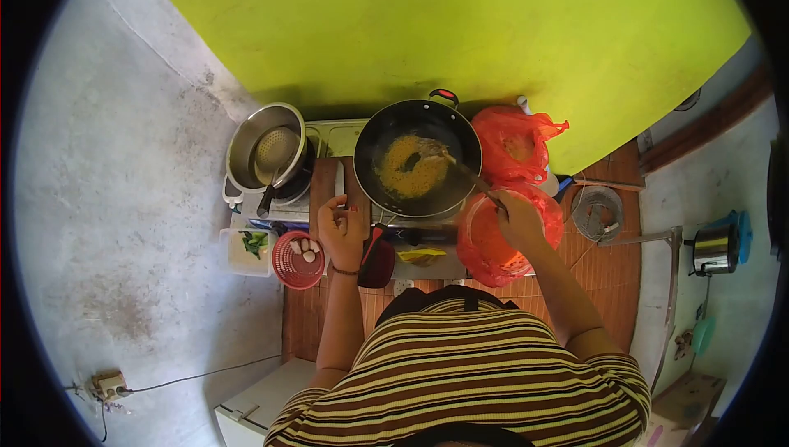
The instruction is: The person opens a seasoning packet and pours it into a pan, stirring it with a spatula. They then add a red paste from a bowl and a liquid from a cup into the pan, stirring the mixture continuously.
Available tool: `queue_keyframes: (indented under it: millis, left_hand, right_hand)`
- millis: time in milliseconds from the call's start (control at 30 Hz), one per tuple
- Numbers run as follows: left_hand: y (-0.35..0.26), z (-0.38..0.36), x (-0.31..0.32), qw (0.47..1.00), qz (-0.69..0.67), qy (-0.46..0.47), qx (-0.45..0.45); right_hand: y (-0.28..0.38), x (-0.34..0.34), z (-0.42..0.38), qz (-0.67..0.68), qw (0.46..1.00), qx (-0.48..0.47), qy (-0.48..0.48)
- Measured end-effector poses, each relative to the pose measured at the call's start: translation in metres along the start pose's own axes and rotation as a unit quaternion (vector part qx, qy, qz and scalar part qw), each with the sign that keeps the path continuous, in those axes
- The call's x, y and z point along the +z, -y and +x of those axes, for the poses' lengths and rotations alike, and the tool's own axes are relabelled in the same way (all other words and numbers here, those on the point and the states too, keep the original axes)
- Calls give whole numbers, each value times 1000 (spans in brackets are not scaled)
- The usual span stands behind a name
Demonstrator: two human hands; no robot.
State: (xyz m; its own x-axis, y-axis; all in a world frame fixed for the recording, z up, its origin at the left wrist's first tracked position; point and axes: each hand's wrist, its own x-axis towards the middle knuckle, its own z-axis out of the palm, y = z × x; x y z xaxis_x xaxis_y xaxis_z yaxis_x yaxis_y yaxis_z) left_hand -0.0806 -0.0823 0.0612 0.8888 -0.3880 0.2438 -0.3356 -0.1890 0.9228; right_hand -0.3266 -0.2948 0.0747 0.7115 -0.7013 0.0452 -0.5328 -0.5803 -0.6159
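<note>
My right hand (519,218) is closed around the handle of a wooden spatula (475,176). The spatula's blade rests in a black wok (371,139), among yellow-orange minced food (404,180) spread over the bottom. Over a brown cutting board (322,192), my left hand (341,233) hovers with loosely bent fingers partly apart; I see nothing held in it. A knife (339,176) lies on the board just beyond those fingers. Left of that hand is a red basket (289,274) holding several pale pieces.
A metal pot (241,155) with a strainer (277,151) stands left of the wok. A white container (238,262) holds green vegetables. Red plastic bags (514,147) sit to the right, near a wire basket (597,213). The green wall (427,28) rises behind the stove.
</note>
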Motion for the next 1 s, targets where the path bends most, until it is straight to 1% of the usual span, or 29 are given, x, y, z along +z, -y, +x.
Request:
queue_keyframes:
  millis: [100,167,200,267,300,367,400,467,500,567,600,667,700,767,867,900,967,1000]
  left_hand:
    - [31,2,-22,998,-8,48,36]
    - [54,-4,-43,992,48,108,47]
    - [65,-10,-51,986,76,138,53]
    - [87,-27,-65,973,87,215,-13]
    - [97,-34,-70,962,92,253,-46]
    - [111,-50,-64,946,21,279,-166]
    - [113,-58,-60,929,-14,291,-227]
    - [104,-62,-46,915,-63,285,-277]
    - [99,-61,-40,907,-89,280,-302]
    - [94,-54,-38,897,-42,317,-306]
    - [93,-51,-38,891,-17,335,-307]
    - [100,-52,-37,888,-17,348,-300]
    - [102,-52,-37,886,-17,355,-296]
    - [106,-53,-37,877,-65,349,-323]
    - [102,-52,-36,856,-130,337,-371]
    - [101,-52,-36,846,-151,333,-388]
    - [106,-49,-38,843,-145,363,-368]
    - [109,-49,-39,841,-142,379,-359]
  right_hand:
    - [-6,8,2,-12,999,-19,-30]
    - [-4,13,3,-12,998,-19,-57]
    - [-14,27,3,-24,997,-3,-71]
    - [-39,61,-1,-47,993,29,-101]
    - [-35,61,-1,-14,997,34,-71]
    - [-11,55,-3,51,998,46,-10]
    - [0,51,-5,68,996,54,5]
    - [19,42,-4,98,992,65,34]
    - [24,38,-4,72,994,68,54]
    - [33,35,-4,22,993,75,93]
    - [39,32,-3,-19,992,82,91]
    - [51,28,2,-100,987,94,87]
    - [50,32,5,-108,987,86,80]
    - [44,43,11,-122,988,70,66]
    - [65,37,12,-64,990,42,119]
    - [69,40,14,-95,988,53,111]
    - [76,46,19,-158,980,78,92]
    - [72,53,25,-127,987,64,81]
